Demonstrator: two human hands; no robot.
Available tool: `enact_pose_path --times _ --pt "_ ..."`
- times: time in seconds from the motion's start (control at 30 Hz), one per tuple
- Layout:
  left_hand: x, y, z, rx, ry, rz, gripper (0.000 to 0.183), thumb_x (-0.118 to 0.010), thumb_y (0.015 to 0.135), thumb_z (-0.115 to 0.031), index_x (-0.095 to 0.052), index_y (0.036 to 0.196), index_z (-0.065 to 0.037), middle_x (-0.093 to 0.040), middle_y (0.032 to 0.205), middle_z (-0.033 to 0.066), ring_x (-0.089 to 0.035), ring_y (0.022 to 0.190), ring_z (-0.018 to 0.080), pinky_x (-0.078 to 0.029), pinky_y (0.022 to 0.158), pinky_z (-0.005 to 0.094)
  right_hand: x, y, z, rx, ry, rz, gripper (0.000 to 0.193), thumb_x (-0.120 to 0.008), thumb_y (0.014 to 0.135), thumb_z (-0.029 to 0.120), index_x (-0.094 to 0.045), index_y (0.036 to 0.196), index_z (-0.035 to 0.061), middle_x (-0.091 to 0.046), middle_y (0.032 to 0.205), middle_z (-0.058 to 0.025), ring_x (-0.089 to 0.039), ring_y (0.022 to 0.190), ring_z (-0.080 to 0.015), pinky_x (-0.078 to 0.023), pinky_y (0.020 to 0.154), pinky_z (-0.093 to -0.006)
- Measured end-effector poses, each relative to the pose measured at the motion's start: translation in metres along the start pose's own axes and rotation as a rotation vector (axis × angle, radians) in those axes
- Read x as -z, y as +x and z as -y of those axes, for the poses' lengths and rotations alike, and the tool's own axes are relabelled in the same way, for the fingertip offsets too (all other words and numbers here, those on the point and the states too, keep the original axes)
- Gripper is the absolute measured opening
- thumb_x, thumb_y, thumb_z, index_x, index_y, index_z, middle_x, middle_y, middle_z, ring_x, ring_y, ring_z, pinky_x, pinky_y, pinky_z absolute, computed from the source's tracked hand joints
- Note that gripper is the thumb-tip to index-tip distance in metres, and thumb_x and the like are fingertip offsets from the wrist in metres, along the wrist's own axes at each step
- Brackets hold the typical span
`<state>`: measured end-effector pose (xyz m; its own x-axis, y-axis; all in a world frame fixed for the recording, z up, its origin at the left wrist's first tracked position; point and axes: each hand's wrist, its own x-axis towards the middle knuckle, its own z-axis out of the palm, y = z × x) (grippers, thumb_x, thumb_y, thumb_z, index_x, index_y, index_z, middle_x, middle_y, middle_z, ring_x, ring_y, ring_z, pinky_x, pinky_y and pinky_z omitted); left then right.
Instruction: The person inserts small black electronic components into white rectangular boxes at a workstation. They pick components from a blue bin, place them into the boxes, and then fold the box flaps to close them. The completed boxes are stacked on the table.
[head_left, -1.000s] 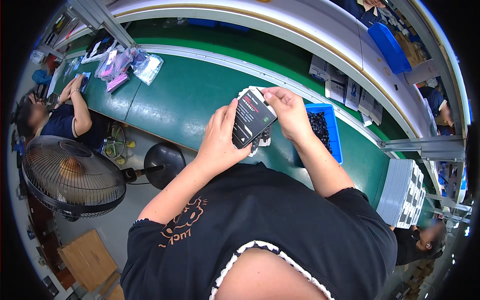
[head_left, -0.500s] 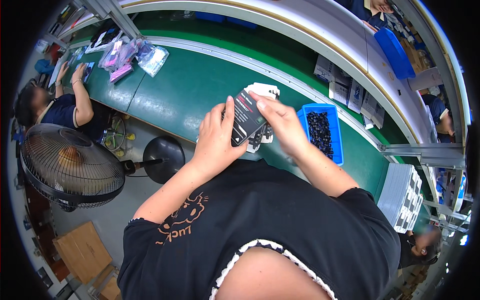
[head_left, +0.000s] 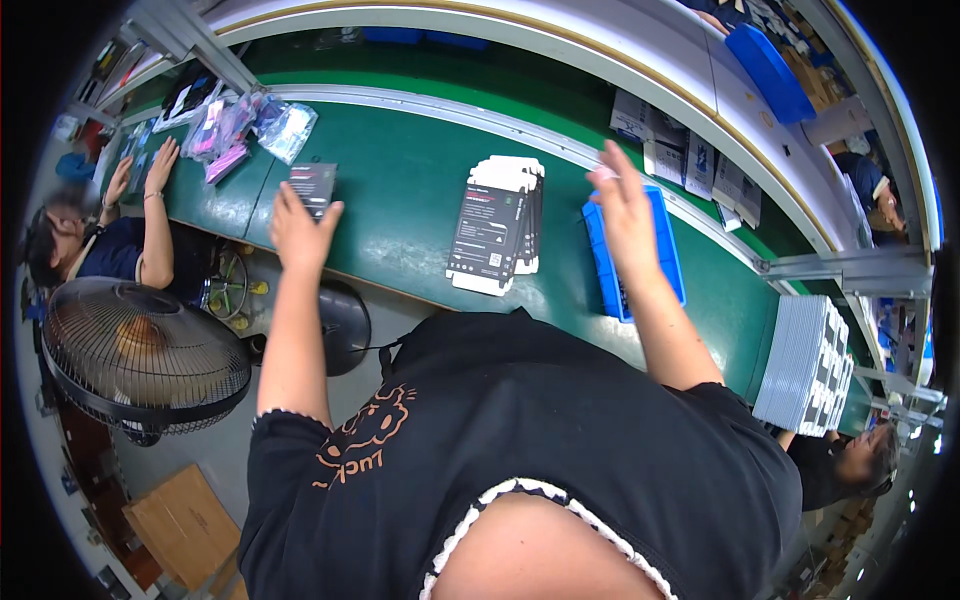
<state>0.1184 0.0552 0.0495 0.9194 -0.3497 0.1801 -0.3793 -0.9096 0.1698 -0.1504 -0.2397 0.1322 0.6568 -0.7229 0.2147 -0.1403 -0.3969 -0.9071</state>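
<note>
At the left part of the green table, my left hand [head_left: 301, 235] has its thumb and fingers at either side of a small black printed box [head_left: 314, 184]. My right hand [head_left: 628, 222] is raised over the blue bin [head_left: 668, 270], its fingers stretched and apart with nothing seen in them. That hand and forearm hide most of the bin's inside. Between my hands lies a stack of flat black-and-white cartons [head_left: 485, 230], slightly fanned, with white flaps at the far end.
Clear plastic bags with pink items [head_left: 222, 135] lie at the far left, near a co-worker's hands [head_left: 155, 170]. A tall stack of pale flat sheets [head_left: 795, 365] stands at the right. A black fan [head_left: 145, 355] is left of me. A shelf [head_left: 560, 50] runs above the far edge.
My left hand has moved left with the black box, away from the carton stack. My right hand has let go of the box and moved right, over the blue bin.
</note>
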Motion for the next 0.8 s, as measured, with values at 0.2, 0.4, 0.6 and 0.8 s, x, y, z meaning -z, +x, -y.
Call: enact_pose_path --times 0.2,0.4,0.6,0.8 --pt "-0.035 0.018 0.007 -0.030 0.121 -0.134 0.086 -0.052 0.083 -0.054 -0.020 0.140 0.002 -0.021 0.145 0.0230 -0.017 0.136 0.0369 -0.017 0.106 0.0563 0.073 -0.017 -0.027 -0.045 -0.471 -0.171 0.031 -0.059 0.085 0.019 -0.060 0.109 -0.0011 -0.059 0.103 -0.0185 -0.059 0.090 -0.0293 -0.047 0.081 -0.0351" --pt "-0.006 -0.042 -0.151 -0.252 -0.422 0.313 0.076 -0.060 0.075 -0.057 -0.050 0.116 0.006 -0.051 0.117 0.0218 -0.049 0.111 0.0361 -0.040 0.093 0.0456 0.067 -0.040 -0.084 0.002 -0.760 0.040 0.039 -0.064 0.077 0.014 -0.058 0.114 0.0018 -0.056 0.112 -0.0176 -0.053 0.102 -0.0360 -0.043 0.090 -0.0390" --pt "-0.015 -0.041 -0.186 -0.199 -0.400 0.466 0.069 -0.075 0.064 -0.052 -0.056 0.100 0.003 -0.056 0.101 0.0168 -0.059 0.092 0.0321 -0.050 0.076 0.0407 0.045 -0.020 -0.105 0.058 -0.851 -0.062 0.025 -0.067 0.075 0.017 -0.067 0.098 0.0084 -0.059 0.092 -0.0083 -0.055 0.087 -0.0285 -0.046 0.079 -0.0385" --pt "-0.008 -0.044 -0.176 -0.251 -0.688 0.244 0.044 -0.073 0.072 -0.031 -0.055 0.096 0.001 -0.058 0.088 0.0136 -0.059 0.084 0.0266 -0.049 0.073 0.0371 0.043 -0.012 -0.107 0.054 -0.618 -0.185 0.015 -0.073 0.068 0.013 -0.069 0.081 0.0064 -0.059 0.084 -0.0082 -0.057 0.081 -0.0258 -0.048 0.073 -0.0356"
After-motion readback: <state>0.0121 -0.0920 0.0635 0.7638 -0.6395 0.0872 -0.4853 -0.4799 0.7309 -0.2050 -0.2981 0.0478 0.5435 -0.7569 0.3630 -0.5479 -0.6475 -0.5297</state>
